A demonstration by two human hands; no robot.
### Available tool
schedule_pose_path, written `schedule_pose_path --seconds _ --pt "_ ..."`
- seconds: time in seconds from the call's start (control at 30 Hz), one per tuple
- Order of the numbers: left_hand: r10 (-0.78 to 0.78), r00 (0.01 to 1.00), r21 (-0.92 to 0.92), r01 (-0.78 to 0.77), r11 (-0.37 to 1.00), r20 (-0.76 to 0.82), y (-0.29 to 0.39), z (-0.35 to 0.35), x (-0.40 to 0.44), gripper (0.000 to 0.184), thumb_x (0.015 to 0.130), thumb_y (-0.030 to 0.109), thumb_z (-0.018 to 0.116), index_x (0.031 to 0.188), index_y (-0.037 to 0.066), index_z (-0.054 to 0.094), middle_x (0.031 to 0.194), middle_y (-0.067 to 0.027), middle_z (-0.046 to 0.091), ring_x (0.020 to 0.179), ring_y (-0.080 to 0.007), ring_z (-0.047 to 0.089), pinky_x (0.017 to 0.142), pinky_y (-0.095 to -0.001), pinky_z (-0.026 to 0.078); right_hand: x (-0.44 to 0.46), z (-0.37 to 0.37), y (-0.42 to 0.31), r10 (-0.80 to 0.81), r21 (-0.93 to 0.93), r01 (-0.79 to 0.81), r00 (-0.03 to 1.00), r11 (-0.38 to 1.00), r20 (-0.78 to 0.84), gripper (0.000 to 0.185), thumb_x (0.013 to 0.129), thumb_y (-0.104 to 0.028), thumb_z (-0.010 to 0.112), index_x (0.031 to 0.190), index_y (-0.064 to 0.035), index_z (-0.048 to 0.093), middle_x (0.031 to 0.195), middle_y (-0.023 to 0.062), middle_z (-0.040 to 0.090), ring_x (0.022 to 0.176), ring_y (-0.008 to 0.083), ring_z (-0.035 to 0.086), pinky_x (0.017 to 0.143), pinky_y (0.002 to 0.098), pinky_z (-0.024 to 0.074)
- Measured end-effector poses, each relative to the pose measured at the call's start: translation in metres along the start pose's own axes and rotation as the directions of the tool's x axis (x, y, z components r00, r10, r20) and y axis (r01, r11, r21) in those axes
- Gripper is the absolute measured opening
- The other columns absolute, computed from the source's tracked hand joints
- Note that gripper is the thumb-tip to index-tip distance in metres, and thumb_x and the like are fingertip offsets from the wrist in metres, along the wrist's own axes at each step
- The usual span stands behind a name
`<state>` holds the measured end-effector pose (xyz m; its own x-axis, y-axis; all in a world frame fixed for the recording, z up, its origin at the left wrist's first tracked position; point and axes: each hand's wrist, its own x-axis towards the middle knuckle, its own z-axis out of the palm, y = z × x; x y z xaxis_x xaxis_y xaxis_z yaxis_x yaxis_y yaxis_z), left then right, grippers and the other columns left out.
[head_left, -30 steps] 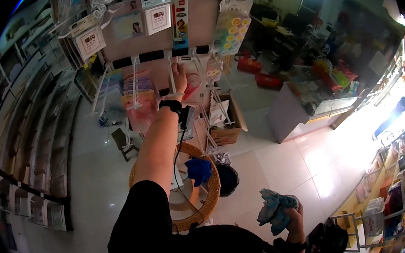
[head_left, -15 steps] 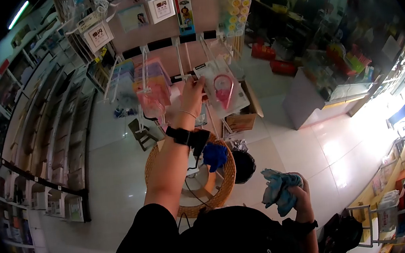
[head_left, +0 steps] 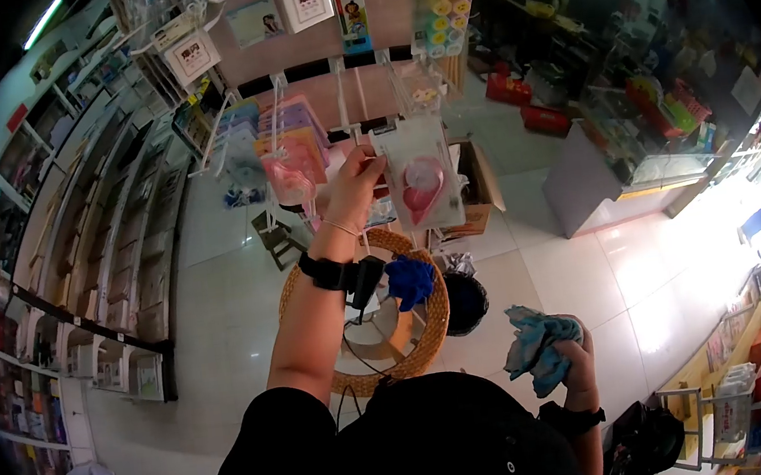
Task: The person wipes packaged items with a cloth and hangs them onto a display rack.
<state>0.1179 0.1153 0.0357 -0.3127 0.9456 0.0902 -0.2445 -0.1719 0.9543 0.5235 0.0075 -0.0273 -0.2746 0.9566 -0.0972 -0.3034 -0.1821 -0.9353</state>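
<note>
My left hand point(head_left: 358, 182) reaches forward to the display rack, its fingers closed on the left edge of a clear flat package point(head_left: 421, 205). A pink loop-shaped item shows inside the package; its kind is hard to make out. Just left of that hand, more pink packages point(head_left: 290, 175) hang from the hooks. Low on the right, my right hand point(head_left: 579, 360) grips a crumpled blue-grey cloth point(head_left: 539, 351), held away from the rack. Beneath my left forearm, a dark blue cloth point(head_left: 411, 281) lies on the rim of a round wicker-edged table point(head_left: 442, 324).
A black bin point(head_left: 467, 303) stands beside the wicker table, with an open cardboard box point(head_left: 484, 185) behind it. A small wooden stool point(head_left: 277, 239) is under the rack. Long shelves point(head_left: 114, 256) line the left side. A counter point(head_left: 593, 183) stands at the right.
The package in my left hand has turned from slanted to nearly upright. The whole view has shifted slightly. My right hand still holds the blue-grey cloth.
</note>
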Motion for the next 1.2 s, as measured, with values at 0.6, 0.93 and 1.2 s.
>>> schedule_pose_path --seconds 0.6,0.93,1.2 --pt "0.182 0.957 0.177 -0.143 0.974 -0.224 0.007 -0.062 -0.017 0.012 0.094 0.016 0.056 0.097 0.005 0.055 0.083 -0.001 0.059 0.069 -0.0093 0.055 0.058 -0.0244 0.045 0.005 -0.014 0.011 0.004 0.023 -0.003 0.999 1.0 -0.033 0.044 0.066 -0.008 0.055 0.108 0.007 0.056 0.097 0.0134 0.062 0.088 0.0222 0.061 0.081 0.0322 0.0498" --pt "0.4 0.902 0.456 -0.291 0.841 -0.163 -0.001 -0.072 0.007 0.012 0.093 0.015 0.056 0.092 0.004 0.053 0.074 -0.0041 0.057 0.062 -0.0136 0.055 0.056 -0.0277 0.042 0.01 -0.014 0.015 0.001 0.022 -0.001 1.0 1.0 -0.017 0.044 0.066 -0.008 0.055 0.107 0.0077 0.056 0.096 0.0136 0.062 0.087 0.0225 0.061 0.082 0.032 0.0496" --pt "0.653 0.741 0.811 -0.281 0.514 -0.157 0.003 -0.063 0.034 0.014 0.089 0.016 0.058 0.091 0.003 0.054 0.083 -0.0159 0.062 0.073 -0.0315 0.06 0.068 -0.0371 0.046 0.006 -0.008 0.011 0.005 0.031 -0.003 0.999 1.0 -0.047 0.043 0.066 -0.009 0.055 0.106 0.0075 0.056 0.096 0.0135 0.063 0.087 0.0227 0.061 0.081 0.0324 0.0502"
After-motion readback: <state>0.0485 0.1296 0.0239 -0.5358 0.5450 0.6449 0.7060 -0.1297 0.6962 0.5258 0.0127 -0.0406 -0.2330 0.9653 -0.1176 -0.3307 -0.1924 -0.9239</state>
